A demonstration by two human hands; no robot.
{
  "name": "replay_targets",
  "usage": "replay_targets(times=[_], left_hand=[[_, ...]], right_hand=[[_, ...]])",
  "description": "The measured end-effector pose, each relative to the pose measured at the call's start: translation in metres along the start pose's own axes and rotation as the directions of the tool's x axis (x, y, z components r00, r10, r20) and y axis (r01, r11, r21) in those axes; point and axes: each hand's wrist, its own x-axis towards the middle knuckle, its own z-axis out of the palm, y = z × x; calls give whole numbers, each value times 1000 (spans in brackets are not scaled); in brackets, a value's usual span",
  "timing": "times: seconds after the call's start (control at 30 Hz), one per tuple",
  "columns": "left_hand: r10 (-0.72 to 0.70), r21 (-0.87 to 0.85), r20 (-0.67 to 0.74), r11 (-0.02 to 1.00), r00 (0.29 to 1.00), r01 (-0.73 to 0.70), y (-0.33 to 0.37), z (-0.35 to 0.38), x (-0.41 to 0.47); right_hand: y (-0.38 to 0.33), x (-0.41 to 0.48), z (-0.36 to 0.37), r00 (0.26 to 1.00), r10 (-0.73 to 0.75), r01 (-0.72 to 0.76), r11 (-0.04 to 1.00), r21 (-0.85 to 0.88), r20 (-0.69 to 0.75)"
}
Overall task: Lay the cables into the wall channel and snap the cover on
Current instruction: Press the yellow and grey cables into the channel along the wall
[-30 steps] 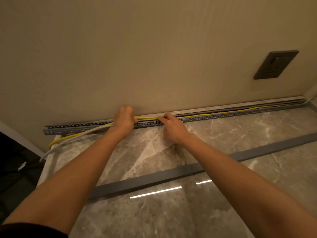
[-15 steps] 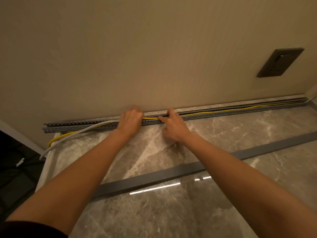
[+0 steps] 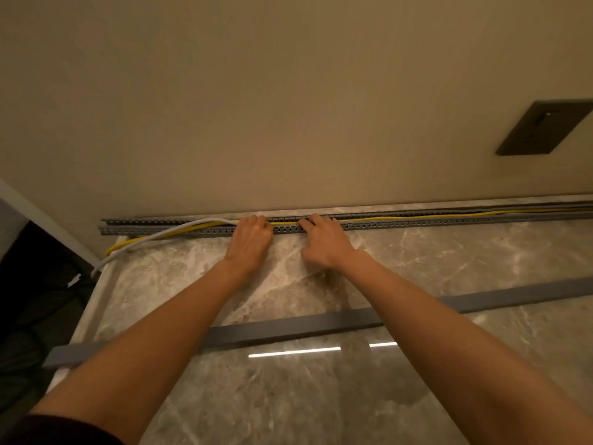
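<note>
Nearest us, the cover (image 3: 288, 332) lies loose on the marble top (image 3: 321, 396), long axis left-right. Farther, our left hand (image 3: 252, 239) grips the cables (image 3: 417, 216). Just beside it, our right hand (image 3: 324, 242) presses straight-fingered on the channel (image 3: 449, 223), which runs left-right along the wall (image 3: 288, 123).

Grey-brown marble with pale veins across the counter (image 3: 449, 268). Grey slotted channel (image 3: 417, 223) along its back edge, with a yellow cable (image 3: 401, 217) and a white cable (image 3: 144, 244), perhaps pale grey. Plain grey cover (image 3: 288, 330) nearer the front. Beige wall (image 3: 288, 91), dark socket plate (image 3: 542, 126).
</note>
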Motion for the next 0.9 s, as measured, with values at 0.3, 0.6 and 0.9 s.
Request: replay_targets(times=[0.3,0.6,0.9], left_hand=[[-143,-265,128,949,981,173,7,-10,10],[-194,-549,-52,825,980,134,-20,-15,2],[-290,-393,-46,885,956,249,-91,-7,-20]], right_hand=[[5,-9,-1,997,-70,68,996,54,23],[-2,-10,-1,998,-49,49,999,3,-47],[-67,0,16,983,-99,109,992,57,-152]])
